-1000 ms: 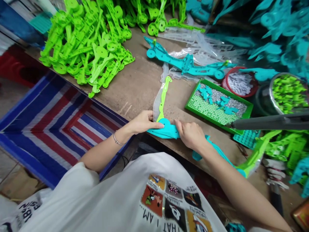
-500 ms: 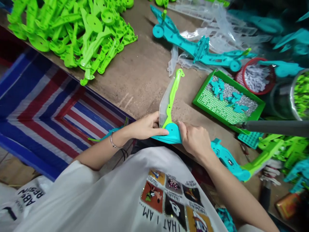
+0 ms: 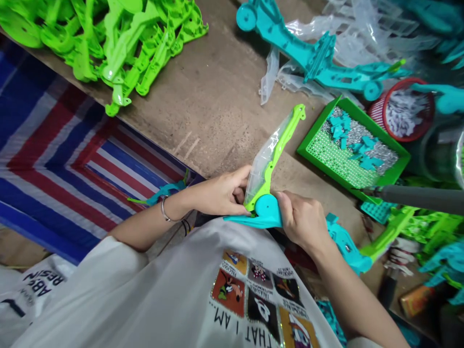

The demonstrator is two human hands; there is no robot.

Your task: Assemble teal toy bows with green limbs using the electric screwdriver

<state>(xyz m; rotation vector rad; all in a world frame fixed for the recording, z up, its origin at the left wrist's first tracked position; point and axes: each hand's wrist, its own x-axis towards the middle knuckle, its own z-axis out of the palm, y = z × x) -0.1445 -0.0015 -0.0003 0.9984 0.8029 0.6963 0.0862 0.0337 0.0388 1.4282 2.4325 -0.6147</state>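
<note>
A green pile [image 3: 119,53] lies on the bench [image 3: 213,96]. The left hand [image 3: 226,191] has thumb and fingers pinched at the base of a green arm [image 3: 284,140] backed by a clear panel [image 3: 264,162]. The arm stands up from a blue part [image 3: 268,208] at the bench's near edge, which the right hand [image 3: 306,220] grips, fingers wrapped around it. Rightward, a green tray [image 3: 335,166] sits beside a red basket [image 3: 379,108].

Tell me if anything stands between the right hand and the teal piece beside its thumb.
Nothing visible: the right hand holds the teal piece. The left hand is by the near end of the lime-green strip.
</note>
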